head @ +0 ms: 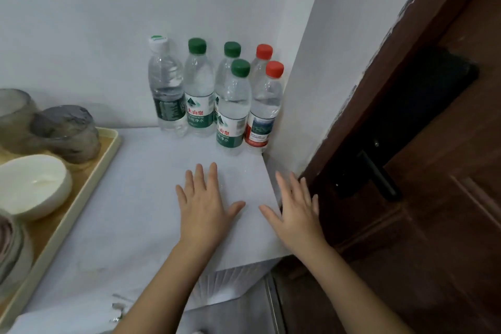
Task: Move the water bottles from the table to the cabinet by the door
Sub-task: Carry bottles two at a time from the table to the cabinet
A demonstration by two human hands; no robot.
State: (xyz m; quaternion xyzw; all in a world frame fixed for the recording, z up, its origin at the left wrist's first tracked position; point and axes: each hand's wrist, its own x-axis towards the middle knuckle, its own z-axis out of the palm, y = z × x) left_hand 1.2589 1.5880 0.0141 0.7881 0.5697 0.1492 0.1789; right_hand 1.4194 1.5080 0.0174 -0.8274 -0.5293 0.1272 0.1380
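Observation:
Several clear water bottles stand upright in the back right corner of a white cabinet top (141, 198), against the wall. One has a white cap (166, 89), three have green caps, the nearest of them (232, 108) in front, and two have red caps, the nearer one (265, 106) beside the side wall. My left hand (206, 209) hovers flat over the cabinet top, fingers spread, a short way in front of the bottles. My right hand (295, 214) is spread flat over the cabinet's right edge. Neither hand holds anything.
A cream tray (81, 198) on the left of the cabinet top holds a white bowl (32, 184) and grey glass jars (67, 133). A dark wooden door (433, 171) with a black handle (379, 173) stands close on the right.

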